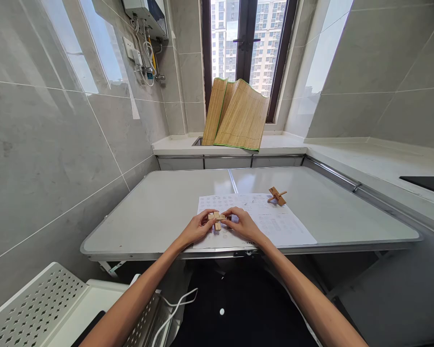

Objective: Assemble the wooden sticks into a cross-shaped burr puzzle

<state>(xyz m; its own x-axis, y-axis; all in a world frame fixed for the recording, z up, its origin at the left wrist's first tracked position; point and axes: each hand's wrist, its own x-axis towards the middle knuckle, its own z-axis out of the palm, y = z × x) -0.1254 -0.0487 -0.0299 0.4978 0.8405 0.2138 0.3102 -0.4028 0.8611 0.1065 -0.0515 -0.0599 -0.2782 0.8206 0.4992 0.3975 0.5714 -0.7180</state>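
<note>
Pale wood is what both hands close on: a small cross-shaped puzzle piece [217,219] held just above the printed instruction sheet [275,221], near the front edge of the white folding table [159,212]. The left hand [197,229] pinches the piece's left end with thumb and fingertips curled in, and the right hand [244,225] grips the right end in the same way, so all fingers are closed on the wood and neither palm rests flat. How the bars lock together is too small to tell. A 2nd wooden assembly [277,195], darker and tilted, sits well apart on the sheet's far right corner, touched by nothing. Judging from the grip, the work in hand is fitting or sliding the notched bars, and it would go best with 1 hand kept as the anchor while the other eases a single bar along its slot, without twisting, low over the paper so a loose bar drops onto it and not off the table. A rolled bamboo mat [238,115] leans at the window [248,43] beyond.
</note>
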